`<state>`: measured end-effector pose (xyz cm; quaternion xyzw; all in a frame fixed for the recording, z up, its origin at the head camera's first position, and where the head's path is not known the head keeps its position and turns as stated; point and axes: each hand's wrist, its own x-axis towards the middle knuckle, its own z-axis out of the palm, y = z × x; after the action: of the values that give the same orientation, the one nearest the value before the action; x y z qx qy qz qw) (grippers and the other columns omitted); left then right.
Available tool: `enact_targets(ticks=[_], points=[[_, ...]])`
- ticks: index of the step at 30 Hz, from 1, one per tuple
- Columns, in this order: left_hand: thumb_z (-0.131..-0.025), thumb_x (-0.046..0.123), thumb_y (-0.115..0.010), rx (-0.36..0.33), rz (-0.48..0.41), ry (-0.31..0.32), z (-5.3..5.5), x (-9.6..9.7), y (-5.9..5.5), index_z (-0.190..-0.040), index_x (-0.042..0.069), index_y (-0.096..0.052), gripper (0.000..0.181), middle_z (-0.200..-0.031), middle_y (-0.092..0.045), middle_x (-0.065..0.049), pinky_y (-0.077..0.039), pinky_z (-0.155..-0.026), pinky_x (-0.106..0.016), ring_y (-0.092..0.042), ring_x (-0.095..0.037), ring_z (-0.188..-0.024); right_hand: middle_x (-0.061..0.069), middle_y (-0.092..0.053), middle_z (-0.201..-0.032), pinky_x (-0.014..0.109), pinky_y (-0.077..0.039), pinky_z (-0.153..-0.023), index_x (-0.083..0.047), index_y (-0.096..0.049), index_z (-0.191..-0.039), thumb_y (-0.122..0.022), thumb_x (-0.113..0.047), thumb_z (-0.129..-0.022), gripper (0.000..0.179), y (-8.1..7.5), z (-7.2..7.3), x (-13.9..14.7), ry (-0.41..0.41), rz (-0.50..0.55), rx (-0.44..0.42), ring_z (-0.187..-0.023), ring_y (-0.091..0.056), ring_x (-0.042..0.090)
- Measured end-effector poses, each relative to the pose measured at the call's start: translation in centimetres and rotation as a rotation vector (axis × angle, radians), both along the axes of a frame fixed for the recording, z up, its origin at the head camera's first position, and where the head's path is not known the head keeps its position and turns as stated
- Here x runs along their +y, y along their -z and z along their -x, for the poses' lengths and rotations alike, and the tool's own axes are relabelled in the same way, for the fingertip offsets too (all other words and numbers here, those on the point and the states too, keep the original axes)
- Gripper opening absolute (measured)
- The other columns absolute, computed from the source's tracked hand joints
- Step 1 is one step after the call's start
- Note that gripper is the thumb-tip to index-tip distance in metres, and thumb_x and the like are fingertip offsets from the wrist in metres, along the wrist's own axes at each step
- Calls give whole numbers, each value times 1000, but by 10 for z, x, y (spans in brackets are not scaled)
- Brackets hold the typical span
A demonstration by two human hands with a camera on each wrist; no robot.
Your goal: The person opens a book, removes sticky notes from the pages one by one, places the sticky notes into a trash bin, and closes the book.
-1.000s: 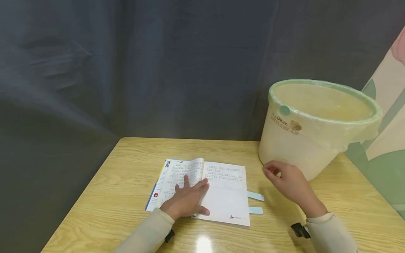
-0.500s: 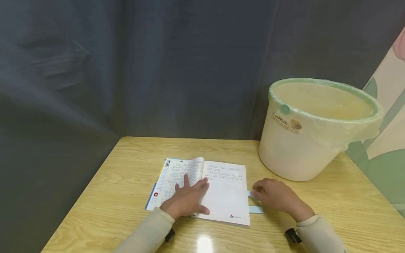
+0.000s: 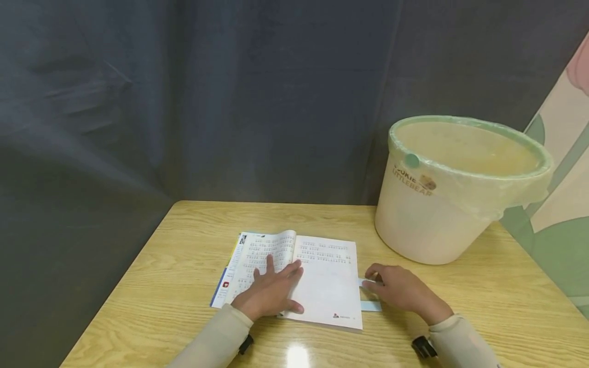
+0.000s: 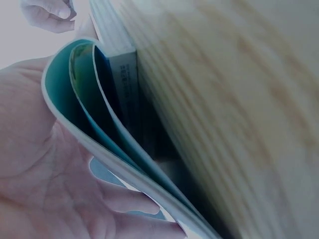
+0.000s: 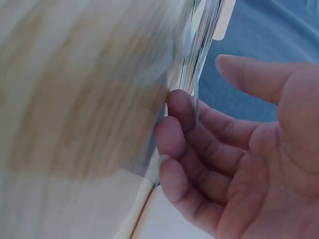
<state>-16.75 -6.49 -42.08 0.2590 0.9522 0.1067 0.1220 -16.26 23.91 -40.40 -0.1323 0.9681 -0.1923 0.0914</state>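
An open book (image 3: 324,286) with printed pages lies on the wooden table. My left hand (image 3: 269,291) rests on it with fingers spread, across the left page and the fold. In the left wrist view, the curved pages (image 4: 57,94) bulge beside the palm. Two pale blue strips stick out from the book's right edge: an upper strip (image 3: 361,282) and a lower strip (image 3: 370,306). My right hand (image 3: 405,291) is at the upper one. In the right wrist view, that strip (image 5: 196,107) lies against the curled fingers (image 5: 172,137), while the thumb stands apart from it.
A large cream bin (image 3: 428,220) with a green rim and a clear liner stands on the table at the right. A dark curtain (image 3: 276,102) hangs behind the table. A patterned wall (image 3: 561,204) shows at the far right.
My right hand has come down and left from beside the bin to the upper blue strip, which it now partly covers. The left hand has stayed on the book.
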Motion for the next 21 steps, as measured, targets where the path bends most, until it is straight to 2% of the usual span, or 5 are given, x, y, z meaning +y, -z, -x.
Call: enact_targets(ticks=[3, 9, 15, 21], points=[[-80, 59, -68, 0, 2, -2, 0, 0, 0, -153, 18, -41, 88, -164, -29, 3, -29, -102, -81, -16, -65, -142, -3, -66, -83, 31, -45, -63, -11, -67, -102, -67, -34, -93, 25, 1, -1, 0, 25, -9, -18, -70, -53, 11], [-80, 59, -68, -6, 5, -9, 0, 1, 0, -153, 19, -40, 88, -165, -28, 4, -29, -103, -80, -15, -64, -142, -5, -48, -64, 26, -35, -54, -15, -61, -88, -63, -30, -97, 17, 3, -4, -1, 12, -14, -55, -58, -44, 11], [-80, 59, -68, -5, 5, -8, 0, 1, -1, -153, 19, -40, 88, -164, -28, 4, -29, -103, -80, -15, -64, -143, -4, -47, -63, 27, -34, -53, -16, -58, -82, -61, -26, -98, 19, 2, -4, -3, 27, -7, -14, -58, -44, 12], [-81, 58, -68, -9, 5, -14, 1, 1, 1, -153, 19, -40, 87, -165, -28, 5, -29, -103, -81, -13, -64, -143, -4, -48, -63, 27, -34, -53, -17, -62, -82, -63, -27, -97, 18, -1, -2, -4, 39, -5, -9, -58, -44, 12]])
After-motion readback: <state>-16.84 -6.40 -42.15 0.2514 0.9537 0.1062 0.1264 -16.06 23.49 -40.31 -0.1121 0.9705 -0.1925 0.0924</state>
